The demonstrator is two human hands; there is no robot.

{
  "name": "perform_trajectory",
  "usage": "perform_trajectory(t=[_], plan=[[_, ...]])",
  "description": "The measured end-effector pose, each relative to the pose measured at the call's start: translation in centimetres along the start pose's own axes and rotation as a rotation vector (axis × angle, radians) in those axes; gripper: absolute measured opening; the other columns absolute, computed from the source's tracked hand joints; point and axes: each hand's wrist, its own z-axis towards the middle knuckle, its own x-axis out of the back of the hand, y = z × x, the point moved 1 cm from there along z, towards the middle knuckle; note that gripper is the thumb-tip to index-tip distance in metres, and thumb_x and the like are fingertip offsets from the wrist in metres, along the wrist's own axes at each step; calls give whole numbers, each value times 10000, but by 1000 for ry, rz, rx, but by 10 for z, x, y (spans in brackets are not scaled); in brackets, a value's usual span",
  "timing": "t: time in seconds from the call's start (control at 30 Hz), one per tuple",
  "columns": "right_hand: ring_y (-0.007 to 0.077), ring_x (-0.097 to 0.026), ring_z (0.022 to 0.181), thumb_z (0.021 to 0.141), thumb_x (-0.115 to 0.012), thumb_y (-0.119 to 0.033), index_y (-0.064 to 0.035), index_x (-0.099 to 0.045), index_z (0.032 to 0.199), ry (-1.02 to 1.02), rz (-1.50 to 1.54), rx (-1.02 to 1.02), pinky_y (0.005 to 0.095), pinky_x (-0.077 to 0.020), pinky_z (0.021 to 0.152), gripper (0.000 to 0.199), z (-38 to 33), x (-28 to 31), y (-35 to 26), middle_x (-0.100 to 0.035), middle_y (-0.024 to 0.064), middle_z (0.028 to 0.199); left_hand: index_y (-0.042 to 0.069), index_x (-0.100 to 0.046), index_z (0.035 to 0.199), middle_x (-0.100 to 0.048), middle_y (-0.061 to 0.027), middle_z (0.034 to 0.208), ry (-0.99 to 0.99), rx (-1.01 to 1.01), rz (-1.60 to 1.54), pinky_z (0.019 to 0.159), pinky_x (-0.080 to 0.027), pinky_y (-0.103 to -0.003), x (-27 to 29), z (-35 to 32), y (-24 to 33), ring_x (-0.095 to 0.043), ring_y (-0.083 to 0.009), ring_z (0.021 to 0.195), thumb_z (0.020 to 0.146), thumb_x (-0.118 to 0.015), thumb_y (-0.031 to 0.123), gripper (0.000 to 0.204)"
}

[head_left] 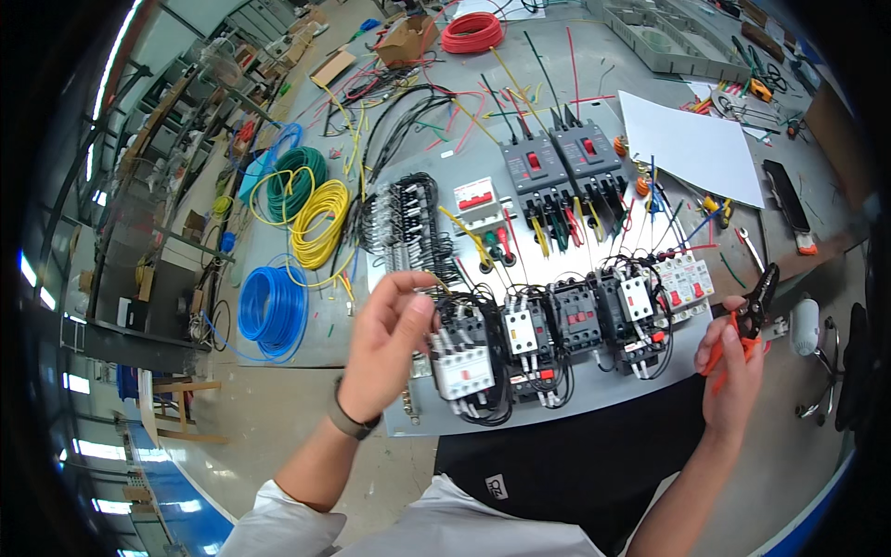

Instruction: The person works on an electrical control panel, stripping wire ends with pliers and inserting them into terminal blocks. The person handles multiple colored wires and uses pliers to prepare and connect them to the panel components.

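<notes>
My left hand [394, 339] is closed at the left front of a metal mounting plate [408, 422], fingertips pinched around a thin yellow wire [443, 286]. Just beside it stands a black contactor with a white front block [464, 371], looped with black wires. In my right hand [729, 362], off the plate's right front corner, are wire strippers [756, 311] with orange handles, black jaws pointing up and away. Further contactors [577, 316] line the plate's near side, with small red-switched breakers [682, 283] at the right end. Two large grey breakers [534, 167] sit farther back.
Coils of blue [272, 311], yellow [320, 223] and green wire [295, 181] lie left of the plate; a red coil [471, 32] is at the back. A terminal strip [404, 223] bristles with black wires. White paper [691, 144] and a wrench [750, 249] lie right.
</notes>
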Motion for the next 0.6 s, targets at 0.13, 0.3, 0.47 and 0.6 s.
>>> perform_trajectory(t=[0.13, 0.3, 0.47, 0.6], plan=[[106, -573, 713, 1076, -646, -193, 2, -512, 1423, -6, -9, -1, 247, -448, 611, 421, 0, 1, -1, -621, 45, 892, -25, -670, 1311, -718, -104, 1153, -83, -241, 324, 966, -535, -333, 0, 19, 38, -679, -183, 1104, 1038, -729, 203, 361], [118, -587, 712, 1074, -659, -185, -2, -519, 1401, -5, 9, -16, 253, -457, 603, 400, 1, 4, -1, -639, 55, 894, -14, -510, 1540, -717, -193, 1255, -526, -308, 785, 1017, -524, -434, -35, 43, 66, -678, -325, 1162, 904, -881, 347, 820], [124, -611, 721, 1061, -681, -152, 6, -523, 1387, -5, 78, -15, 260, -482, 609, 395, -1, 3, -3, -662, 66, 902, 25, -502, 1559, -689, -184, 1202, -739, -223, 962, 1001, -515, -446, -56, 64, 70, -640, -354, 1141, 795, -957, 424, 974], [128, -611, 717, 1052, -678, -133, 4, -535, 1377, 4, 85, -18, 265, -477, 611, 381, 0, 5, -5, -668, 68, 904, 73, -577, 1510, -691, -139, 1191, -674, -146, 874, 1021, -513, -435, -58, 62, 61, -655, -318, 1140, 767, -980, 388, 902]])
